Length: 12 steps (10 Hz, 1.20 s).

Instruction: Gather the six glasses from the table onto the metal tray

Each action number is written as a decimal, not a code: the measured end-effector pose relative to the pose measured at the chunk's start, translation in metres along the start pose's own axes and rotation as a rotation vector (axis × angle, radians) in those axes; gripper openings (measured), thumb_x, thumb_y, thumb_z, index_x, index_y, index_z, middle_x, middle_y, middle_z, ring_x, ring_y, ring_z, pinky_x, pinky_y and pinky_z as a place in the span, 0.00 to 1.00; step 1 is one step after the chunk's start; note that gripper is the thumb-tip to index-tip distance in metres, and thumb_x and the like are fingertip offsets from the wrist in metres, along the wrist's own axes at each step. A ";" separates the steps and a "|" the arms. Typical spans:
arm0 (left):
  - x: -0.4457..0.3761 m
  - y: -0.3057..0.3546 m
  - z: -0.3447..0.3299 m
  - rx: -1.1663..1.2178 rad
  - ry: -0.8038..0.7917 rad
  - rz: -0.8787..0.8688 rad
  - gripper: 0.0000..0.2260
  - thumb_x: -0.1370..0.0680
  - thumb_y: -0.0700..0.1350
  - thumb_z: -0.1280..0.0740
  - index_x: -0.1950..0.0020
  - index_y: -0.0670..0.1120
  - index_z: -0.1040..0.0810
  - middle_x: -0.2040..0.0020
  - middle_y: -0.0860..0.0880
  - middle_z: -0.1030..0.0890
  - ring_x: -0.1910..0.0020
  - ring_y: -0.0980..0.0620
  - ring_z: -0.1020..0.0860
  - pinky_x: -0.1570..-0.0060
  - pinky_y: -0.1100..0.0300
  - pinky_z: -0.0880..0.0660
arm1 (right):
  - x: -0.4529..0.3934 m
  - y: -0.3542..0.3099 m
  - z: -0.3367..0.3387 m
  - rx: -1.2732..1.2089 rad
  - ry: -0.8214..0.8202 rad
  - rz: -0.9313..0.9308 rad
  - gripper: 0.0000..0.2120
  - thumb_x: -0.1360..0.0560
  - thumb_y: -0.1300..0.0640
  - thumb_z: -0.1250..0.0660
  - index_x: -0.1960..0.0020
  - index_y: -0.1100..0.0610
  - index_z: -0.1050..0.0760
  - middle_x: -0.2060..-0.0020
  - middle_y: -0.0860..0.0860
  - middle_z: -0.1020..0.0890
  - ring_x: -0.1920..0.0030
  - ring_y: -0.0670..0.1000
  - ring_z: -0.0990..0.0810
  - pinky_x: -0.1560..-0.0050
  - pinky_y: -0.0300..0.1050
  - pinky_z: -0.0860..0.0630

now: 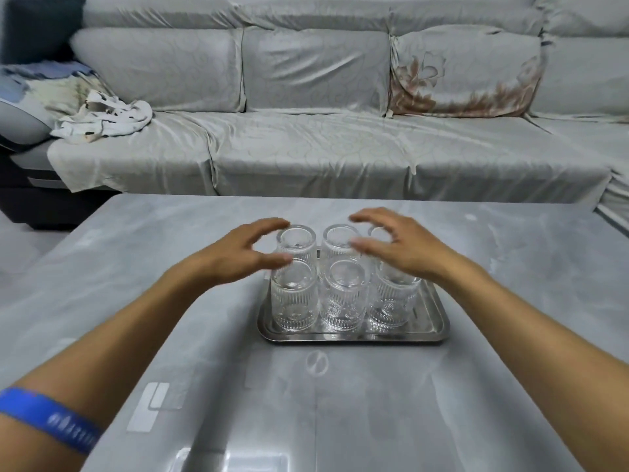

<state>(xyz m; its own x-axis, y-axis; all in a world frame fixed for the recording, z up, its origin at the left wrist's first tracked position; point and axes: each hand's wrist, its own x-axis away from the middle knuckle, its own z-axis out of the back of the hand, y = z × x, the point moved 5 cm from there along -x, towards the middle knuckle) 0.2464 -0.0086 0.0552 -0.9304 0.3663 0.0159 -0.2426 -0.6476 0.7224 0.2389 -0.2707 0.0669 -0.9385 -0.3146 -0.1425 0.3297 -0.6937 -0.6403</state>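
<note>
Several clear ribbed glasses stand upside down in two rows on the metal tray (432, 321) in the middle of the grey table (170, 301). The front-left glass (294, 294) and the front-middle glass (345, 298) are in full sight. My left hand (235, 253) hovers by the back-left glass (296, 243), fingers spread, holding nothing. Spread and empty, my right hand (398, 247) hangs over the right-hand glasses and partly hides the back-right one. Whether either hand touches a glass is unclear.
A grey covered sofa (340, 148) runs along the far side of the table, with crumpled cloth (102, 120) at its left end. A blue wristband (51, 417) is on my left forearm.
</note>
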 end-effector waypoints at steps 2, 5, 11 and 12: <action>0.053 -0.057 -0.037 0.121 0.119 0.157 0.33 0.29 0.37 0.26 0.26 0.48 0.34 0.32 0.50 0.26 0.34 0.52 0.29 0.41 0.61 0.34 | 0.075 0.090 0.020 -0.170 0.134 -0.236 0.35 0.32 0.66 0.26 0.30 0.44 0.32 0.33 0.45 0.27 0.30 0.51 0.30 0.34 0.43 0.35; 0.014 -0.050 -0.051 0.014 -0.218 0.043 0.55 0.41 0.46 0.16 0.21 0.51 0.46 0.23 0.55 0.36 0.25 0.57 0.39 0.23 0.54 0.44 | 0.058 0.103 -0.018 -0.144 -0.263 -0.263 0.57 0.39 0.61 0.19 0.21 0.44 0.49 0.24 0.44 0.38 0.26 0.48 0.38 0.25 0.49 0.41; 0.026 -0.048 -0.046 0.050 -0.073 0.071 0.52 0.38 0.50 0.18 0.22 0.54 0.46 0.24 0.56 0.36 0.26 0.57 0.38 0.29 0.60 0.40 | 0.079 0.102 -0.023 -0.110 -0.134 -0.238 0.54 0.39 0.51 0.18 0.22 0.42 0.47 0.25 0.41 0.38 0.25 0.45 0.38 0.27 0.44 0.40; 0.099 -0.044 -0.004 -0.014 0.298 -0.046 0.47 0.38 0.63 0.22 0.24 0.60 0.40 0.28 0.61 0.30 0.31 0.66 0.31 0.38 0.65 0.30 | 0.132 0.090 0.012 -0.132 0.139 -0.194 0.51 0.39 0.40 0.20 0.24 0.38 0.44 0.26 0.36 0.37 0.27 0.44 0.35 0.31 0.43 0.34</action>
